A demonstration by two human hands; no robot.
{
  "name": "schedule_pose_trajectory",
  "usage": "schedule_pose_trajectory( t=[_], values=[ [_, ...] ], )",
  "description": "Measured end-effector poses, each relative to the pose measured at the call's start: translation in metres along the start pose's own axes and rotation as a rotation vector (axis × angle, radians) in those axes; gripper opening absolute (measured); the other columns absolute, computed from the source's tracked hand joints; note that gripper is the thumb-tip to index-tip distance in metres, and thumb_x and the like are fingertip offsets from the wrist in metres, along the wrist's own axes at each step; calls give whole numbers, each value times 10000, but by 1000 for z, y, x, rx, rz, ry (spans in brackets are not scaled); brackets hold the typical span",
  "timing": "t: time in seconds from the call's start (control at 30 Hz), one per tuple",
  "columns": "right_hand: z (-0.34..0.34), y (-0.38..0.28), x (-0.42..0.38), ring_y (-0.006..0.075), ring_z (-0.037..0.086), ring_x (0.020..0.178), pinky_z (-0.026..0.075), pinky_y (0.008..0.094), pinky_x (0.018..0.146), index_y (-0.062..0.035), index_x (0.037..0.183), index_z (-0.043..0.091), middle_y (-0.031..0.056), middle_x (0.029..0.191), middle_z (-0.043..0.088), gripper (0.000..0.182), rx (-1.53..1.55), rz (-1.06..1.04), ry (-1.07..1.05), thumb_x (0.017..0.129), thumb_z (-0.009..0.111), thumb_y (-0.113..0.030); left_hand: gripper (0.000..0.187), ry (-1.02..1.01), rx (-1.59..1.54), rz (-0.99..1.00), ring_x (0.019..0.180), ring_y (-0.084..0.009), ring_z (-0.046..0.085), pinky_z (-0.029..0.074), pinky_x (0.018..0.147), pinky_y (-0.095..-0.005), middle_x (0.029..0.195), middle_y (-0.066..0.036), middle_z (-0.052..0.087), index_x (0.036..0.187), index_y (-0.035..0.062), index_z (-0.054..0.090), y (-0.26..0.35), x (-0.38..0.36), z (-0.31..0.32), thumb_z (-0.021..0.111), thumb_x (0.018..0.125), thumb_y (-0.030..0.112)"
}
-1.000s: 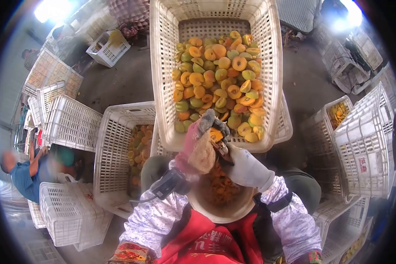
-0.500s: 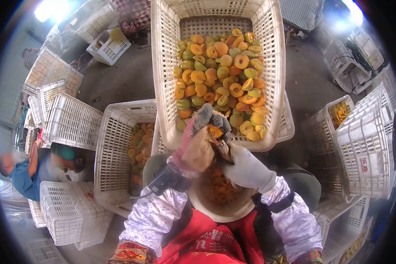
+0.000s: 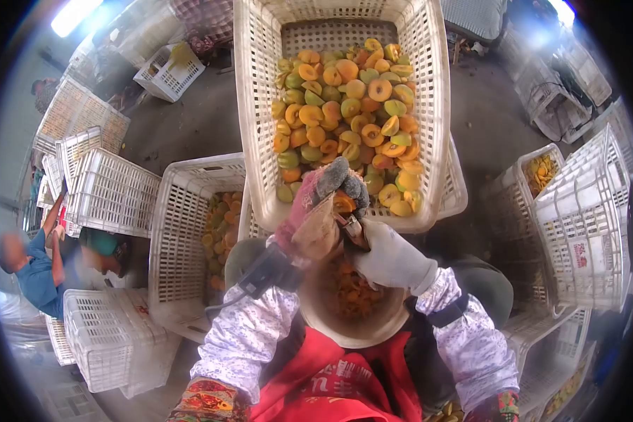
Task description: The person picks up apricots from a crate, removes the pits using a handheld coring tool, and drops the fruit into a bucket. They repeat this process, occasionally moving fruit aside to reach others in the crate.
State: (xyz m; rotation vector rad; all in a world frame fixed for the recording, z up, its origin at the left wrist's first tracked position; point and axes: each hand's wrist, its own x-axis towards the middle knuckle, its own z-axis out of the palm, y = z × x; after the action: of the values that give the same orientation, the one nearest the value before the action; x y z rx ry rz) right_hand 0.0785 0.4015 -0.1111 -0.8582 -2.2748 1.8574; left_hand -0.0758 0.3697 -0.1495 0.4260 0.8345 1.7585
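My left hand (image 3: 321, 211), in a pink and grey glove with a tan patch, is closed around an orange fruit piece (image 3: 344, 203). Beside it, my right hand (image 3: 390, 257), in a pale glove, grips a small tool (image 3: 353, 226) whose tip meets the fruit. Both hands are above a round tub (image 3: 352, 340) holding orange scraps (image 3: 356, 290). Just beyond them, a large white crate (image 3: 437, 105) holds many halved yellow, orange and green fruits (image 3: 352, 112).
At the left, another crate (image 3: 163, 260) holds whole-looking fruit. Stacked crates (image 3: 116, 193) stand further left, near a person in a blue shirt (image 3: 41, 278). More crates (image 3: 584, 232) are stacked on the right, one with yellow pieces (image 3: 541, 172).
The view has shifted slightly, so the large crate appears a little higher and further left. The blue-shirted person's arms have moved. My hands keep their grips on the fruit and tool.
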Motion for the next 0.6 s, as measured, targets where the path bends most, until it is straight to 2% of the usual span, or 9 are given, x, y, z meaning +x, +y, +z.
schedule_pose_trajectory(
  t=[0.03, 0.1, 0.13, 0.17, 0.23, 0.27, 0.37, 0.47, 0.6],
  values=[
    [-1, -1, -1, 280, 624, 630, 483, 365, 602, 6, 944, 589, 154, 659, 599, 195, -123, -64, 30, 889, 517, -167, 371, 0, 4, -8, 647, -208, 535, 435, 564, -309, 720, -91, 525, 756, 57, 533, 5, -1, 2, 541, 970, 360],
    [-6, -12, -4, 267, 612, 617, 482, 368, 597, 4, 933, 583, 146, 649, 586, 193, 4, 13, -33, 891, 521, -173, 400, -219, 234, -80, 639, -214, 520, 425, 567, -317, 696, -98, 516, 719, 54, 525, 18, -1, 7, 538, 967, 368],
    [-7, -16, -6, 254, 601, 603, 480, 371, 592, 3, 922, 578, 138, 640, 574, 192, 125, 93, -108, 894, 525, -179, 426, 18, 195, 61, 620, -213, 507, 417, 557, -322, 679, -103, 511, 693, 52, 521, 2, -5, 11, 540, 960, 384],
    [-7, -15, -7, 254, 601, 603, 480, 371, 592, 3, 922, 578, 138, 640, 574, 192, 121, 96, -111, 894, 525, -179, 426, 21, 190, 62, 620, -213, 507, 417, 557, -322, 679, -103, 511, 693, 52, 521, 3, -6, 6, 540, 960, 384],
    [-8, -15, -4, 270, 598, 595, 477, 386, 588, 5, 936, 573, 154, 631, 559, 210, 311, 200, -230, 895, 525, -194, 412, -250, 92, -116, 605, -193, 595, 493, 522, -297, 735, -103, 609, 904, 3, 610, 21, -5, 4, 487, 977, 389],
    [-8, -16, -3, 270, 598, 595, 477, 386, 588, 5, 936, 573, 154, 631, 559, 210, 305, 192, -232, 895, 525, -194, 419, -173, 41, -34, 548, -202, 581, 476, 451, -296, 691, -92, 591, 857, 16, 598, 19, -7, 14, 520, 965, 413],
    [-7, -10, -4, 227, 608, 624, 484, 385, 603, -15, 947, 579, 98, 648, 587, 209, 285, 211, -164, 925, 526, -216, 424, 57, 80, -81, 515, -203, 570, 487, 453, -296, 677, -86, 583, 852, 29, 585, 23, -13, 23, 545, 952, 439],
    [-2, -5, -4, 250, 625, 686, 500, 377, 652, -38, 978, 593, 87, 735, 637, 186, -48, 29, -172, 940, 522, -206, 421, 107, 92, -103, 521, -219, 579, 492, 463, -322, 667, -89, 587, 823, 55, 593, 26, -28, 13, 554, 946, 456],
    [13, 33, -9, 342, 624, 781, 509, 399, 715, -24, 1029, 576, 174, 858, 652, 213, 25, -74, -220, 928, 515, -201, 358, 160, -6, -62, 526, -201, 572, 492, 458, -334, 681, -83, 586, 842, 78, 582, 26, -51, 17, 560, 952, 419]
  ],
)
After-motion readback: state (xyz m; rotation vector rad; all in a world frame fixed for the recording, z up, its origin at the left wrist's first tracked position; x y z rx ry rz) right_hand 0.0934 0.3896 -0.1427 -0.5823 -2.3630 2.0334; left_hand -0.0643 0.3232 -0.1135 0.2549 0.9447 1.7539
